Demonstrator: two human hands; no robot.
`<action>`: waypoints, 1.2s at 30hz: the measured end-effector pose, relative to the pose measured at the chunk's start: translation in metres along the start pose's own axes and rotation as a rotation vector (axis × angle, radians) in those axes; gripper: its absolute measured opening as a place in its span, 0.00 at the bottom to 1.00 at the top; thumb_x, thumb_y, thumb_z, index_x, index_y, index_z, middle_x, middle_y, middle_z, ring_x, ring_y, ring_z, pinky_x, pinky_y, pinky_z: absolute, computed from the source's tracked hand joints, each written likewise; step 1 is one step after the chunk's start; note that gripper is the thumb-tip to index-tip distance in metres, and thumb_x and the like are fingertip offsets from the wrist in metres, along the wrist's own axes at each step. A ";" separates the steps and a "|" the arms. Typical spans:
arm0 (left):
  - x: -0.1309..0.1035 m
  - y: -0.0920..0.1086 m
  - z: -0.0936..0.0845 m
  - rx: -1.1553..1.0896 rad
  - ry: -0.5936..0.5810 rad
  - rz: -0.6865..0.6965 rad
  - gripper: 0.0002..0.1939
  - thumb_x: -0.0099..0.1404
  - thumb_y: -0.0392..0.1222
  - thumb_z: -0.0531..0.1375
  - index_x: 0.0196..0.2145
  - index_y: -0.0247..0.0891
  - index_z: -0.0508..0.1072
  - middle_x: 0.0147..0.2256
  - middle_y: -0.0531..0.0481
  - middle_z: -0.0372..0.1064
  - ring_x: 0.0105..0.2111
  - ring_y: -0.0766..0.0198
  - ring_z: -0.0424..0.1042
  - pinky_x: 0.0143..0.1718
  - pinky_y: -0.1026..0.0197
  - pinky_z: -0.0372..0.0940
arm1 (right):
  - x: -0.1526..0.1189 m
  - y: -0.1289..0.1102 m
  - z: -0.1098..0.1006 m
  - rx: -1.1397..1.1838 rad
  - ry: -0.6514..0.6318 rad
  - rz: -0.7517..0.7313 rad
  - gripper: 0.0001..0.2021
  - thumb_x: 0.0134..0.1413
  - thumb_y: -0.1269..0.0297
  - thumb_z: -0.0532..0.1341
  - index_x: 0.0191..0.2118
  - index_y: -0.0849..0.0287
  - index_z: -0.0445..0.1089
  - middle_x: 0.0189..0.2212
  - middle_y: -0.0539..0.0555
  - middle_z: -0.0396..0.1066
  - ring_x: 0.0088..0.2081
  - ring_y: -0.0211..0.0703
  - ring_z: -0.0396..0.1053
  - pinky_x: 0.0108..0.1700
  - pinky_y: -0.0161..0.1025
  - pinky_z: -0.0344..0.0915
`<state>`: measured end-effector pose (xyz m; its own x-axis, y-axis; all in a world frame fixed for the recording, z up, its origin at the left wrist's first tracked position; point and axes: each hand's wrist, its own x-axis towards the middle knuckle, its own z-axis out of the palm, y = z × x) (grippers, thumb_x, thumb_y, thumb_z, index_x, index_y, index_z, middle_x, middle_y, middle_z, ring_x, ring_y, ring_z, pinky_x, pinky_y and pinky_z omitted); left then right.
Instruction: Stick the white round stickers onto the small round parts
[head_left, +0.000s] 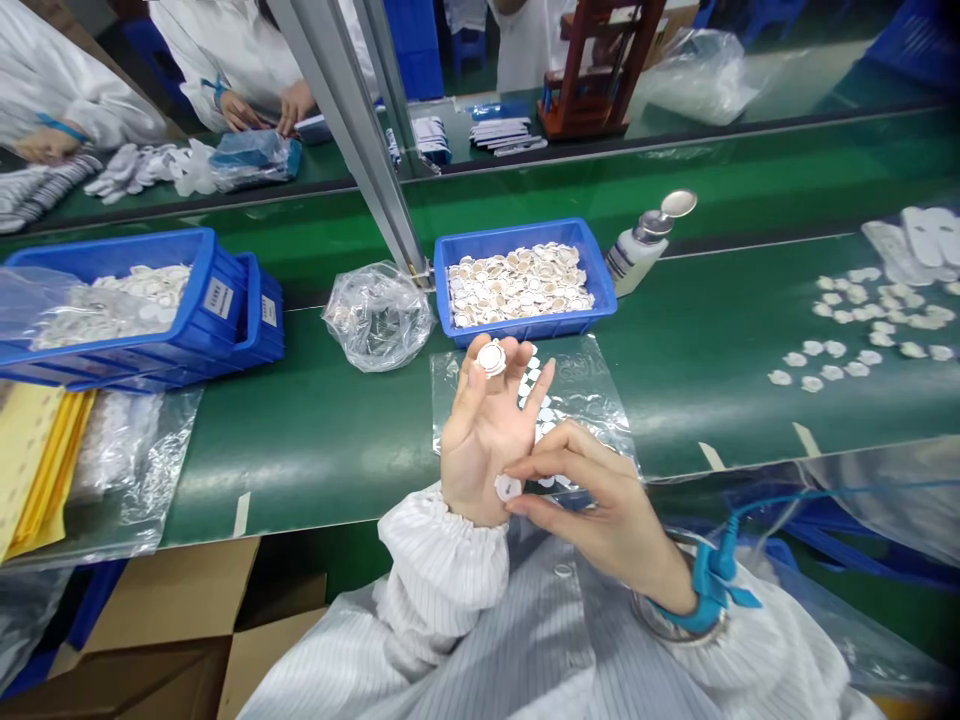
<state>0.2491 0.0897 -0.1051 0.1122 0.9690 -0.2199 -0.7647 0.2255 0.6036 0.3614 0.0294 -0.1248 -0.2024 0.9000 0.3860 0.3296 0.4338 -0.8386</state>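
Palm up, my left hand (495, 425) pinches a small round white piece (491, 358) with a ringed face between thumb and fingertips. My right hand (592, 490) grips a second small white disc (508, 487) between thumb and index finger, close over the left palm's heel near the wrist. A tiny dark mark shows on that disc. Beneath both hands lies a clear plastic bag (592, 385) with several white discs on it, partly hidden by my fingers. Just beyond my left fingertips stands a blue bin (525, 327) heaped with similar white pieces.
Left of the bin are a crumpled clear bag (379, 318) and a metal post (367, 150). A pump bottle (637, 250) stands to its right. Loose white pieces (832, 372) lie far right on the green belt (337, 430). More blue bins (217, 300) stand left; co-workers sit opposite.
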 end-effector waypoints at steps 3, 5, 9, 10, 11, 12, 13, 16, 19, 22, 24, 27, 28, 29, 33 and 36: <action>0.002 0.001 0.000 0.002 0.038 -0.042 0.09 0.63 0.51 0.62 0.39 0.48 0.76 0.49 0.56 0.74 0.62 0.51 0.60 0.59 0.45 0.62 | 0.001 -0.001 -0.001 0.022 -0.029 -0.082 0.08 0.56 0.64 0.67 0.42 0.55 0.72 0.33 0.49 0.70 0.36 0.38 0.68 0.38 0.40 0.65; 0.002 -0.001 -0.004 -0.016 0.020 -0.083 0.10 0.60 0.52 0.65 0.38 0.49 0.76 0.45 0.56 0.76 0.59 0.53 0.65 0.59 0.47 0.62 | 0.004 -0.004 -0.007 0.046 -0.034 -0.135 0.08 0.56 0.63 0.67 0.42 0.55 0.72 0.32 0.49 0.70 0.35 0.38 0.68 0.37 0.40 0.65; -0.005 -0.005 -0.015 0.013 -0.081 -0.206 0.18 0.50 0.54 0.72 0.38 0.48 0.78 0.35 0.55 0.77 0.44 0.55 0.75 0.56 0.47 0.65 | 0.016 -0.011 -0.029 -0.008 0.065 -0.151 0.08 0.56 0.66 0.66 0.42 0.53 0.72 0.32 0.50 0.70 0.35 0.40 0.68 0.36 0.41 0.66; -0.007 -0.005 -0.018 0.051 -0.093 -0.228 0.20 0.48 0.55 0.72 0.37 0.47 0.78 0.34 0.54 0.77 0.42 0.55 0.75 0.54 0.47 0.66 | 0.019 -0.012 -0.035 -0.042 0.097 -0.153 0.09 0.56 0.67 0.66 0.43 0.52 0.73 0.32 0.50 0.70 0.35 0.40 0.68 0.35 0.41 0.66; -0.009 -0.006 -0.021 0.093 -0.096 -0.241 0.22 0.46 0.56 0.73 0.37 0.46 0.78 0.33 0.53 0.77 0.40 0.54 0.76 0.53 0.47 0.66 | 0.022 -0.012 -0.040 -0.078 0.120 -0.160 0.10 0.56 0.68 0.66 0.44 0.50 0.73 0.32 0.50 0.71 0.35 0.41 0.68 0.35 0.42 0.66; -0.011 -0.005 -0.023 0.128 -0.095 -0.249 0.23 0.44 0.56 0.74 0.37 0.46 0.79 0.32 0.52 0.77 0.39 0.54 0.76 0.52 0.47 0.67 | 0.025 -0.013 -0.044 -0.115 0.133 -0.170 0.11 0.56 0.68 0.66 0.44 0.49 0.73 0.32 0.50 0.71 0.34 0.41 0.68 0.35 0.42 0.65; -0.012 -0.005 -0.025 0.154 -0.092 -0.249 0.23 0.43 0.56 0.74 0.36 0.45 0.79 0.32 0.52 0.78 0.39 0.53 0.77 0.50 0.48 0.67 | 0.028 -0.013 -0.047 -0.150 0.134 -0.176 0.11 0.56 0.68 0.66 0.45 0.48 0.73 0.31 0.49 0.70 0.33 0.40 0.68 0.35 0.43 0.65; -0.015 -0.003 -0.029 0.184 -0.094 -0.226 0.22 0.41 0.54 0.75 0.33 0.46 0.81 0.30 0.53 0.78 0.35 0.57 0.78 0.46 0.52 0.69 | 0.034 -0.015 -0.050 -0.220 0.090 -0.188 0.10 0.57 0.67 0.66 0.44 0.49 0.73 0.30 0.49 0.70 0.33 0.40 0.68 0.34 0.42 0.64; -0.017 -0.001 -0.030 0.186 -0.129 -0.204 0.19 0.41 0.52 0.76 0.32 0.47 0.82 0.29 0.53 0.79 0.32 0.58 0.78 0.40 0.55 0.71 | 0.036 -0.016 -0.048 -0.243 0.047 -0.196 0.07 0.58 0.65 0.65 0.43 0.50 0.73 0.29 0.49 0.70 0.32 0.39 0.68 0.34 0.42 0.63; -0.018 0.000 -0.029 0.209 -0.157 -0.205 0.18 0.42 0.52 0.75 0.32 0.47 0.82 0.28 0.52 0.79 0.33 0.53 0.79 0.41 0.51 0.71 | 0.038 -0.017 -0.046 -0.250 0.026 -0.199 0.06 0.59 0.65 0.65 0.42 0.49 0.73 0.28 0.48 0.70 0.32 0.39 0.68 0.34 0.42 0.62; -0.019 0.001 -0.028 0.234 -0.153 -0.217 0.19 0.41 0.53 0.75 0.32 0.46 0.82 0.27 0.51 0.79 0.34 0.50 0.79 0.43 0.46 0.71 | 0.038 -0.018 -0.046 -0.259 0.016 -0.201 0.05 0.59 0.64 0.64 0.41 0.49 0.73 0.28 0.48 0.70 0.32 0.40 0.68 0.34 0.42 0.62; -0.019 0.001 -0.027 0.254 -0.145 -0.234 0.21 0.40 0.54 0.76 0.32 0.46 0.82 0.26 0.50 0.78 0.35 0.47 0.80 0.46 0.42 0.70 | 0.039 -0.019 -0.048 -0.288 0.003 -0.220 0.04 0.60 0.64 0.64 0.41 0.49 0.73 0.27 0.48 0.69 0.32 0.40 0.68 0.35 0.42 0.62; -0.019 0.001 -0.027 0.257 -0.145 -0.237 0.21 0.40 0.54 0.76 0.32 0.46 0.82 0.26 0.50 0.78 0.36 0.46 0.79 0.47 0.41 0.69 | 0.039 -0.020 -0.048 -0.298 -0.002 -0.230 0.04 0.60 0.64 0.63 0.41 0.49 0.73 0.27 0.48 0.70 0.32 0.40 0.69 0.35 0.42 0.63; -0.019 0.001 -0.027 0.260 -0.146 -0.240 0.21 0.39 0.54 0.76 0.32 0.46 0.82 0.26 0.50 0.78 0.36 0.46 0.79 0.48 0.40 0.69 | 0.039 -0.020 -0.049 -0.306 -0.005 -0.240 0.04 0.60 0.64 0.63 0.41 0.49 0.72 0.27 0.48 0.70 0.32 0.40 0.69 0.35 0.42 0.63; -0.020 0.001 -0.027 0.263 -0.164 -0.247 0.20 0.40 0.55 0.75 0.32 0.46 0.82 0.25 0.50 0.78 0.34 0.48 0.79 0.46 0.41 0.69 | 0.040 -0.021 -0.051 -0.320 -0.015 -0.264 0.05 0.60 0.65 0.63 0.42 0.49 0.72 0.28 0.48 0.69 0.32 0.39 0.69 0.36 0.42 0.63; -0.020 0.001 -0.028 0.252 -0.181 -0.232 0.18 0.41 0.54 0.75 0.31 0.47 0.83 0.25 0.51 0.77 0.31 0.53 0.78 0.44 0.45 0.70 | 0.040 -0.021 -0.052 -0.324 -0.019 -0.278 0.05 0.60 0.66 0.63 0.42 0.50 0.71 0.28 0.48 0.69 0.32 0.38 0.69 0.35 0.41 0.62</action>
<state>0.2283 0.0674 -0.1219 0.3914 0.8861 -0.2481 -0.5280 0.4371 0.7281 0.3943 0.0589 -0.0720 -0.3402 0.7476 0.5704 0.5324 0.6531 -0.5385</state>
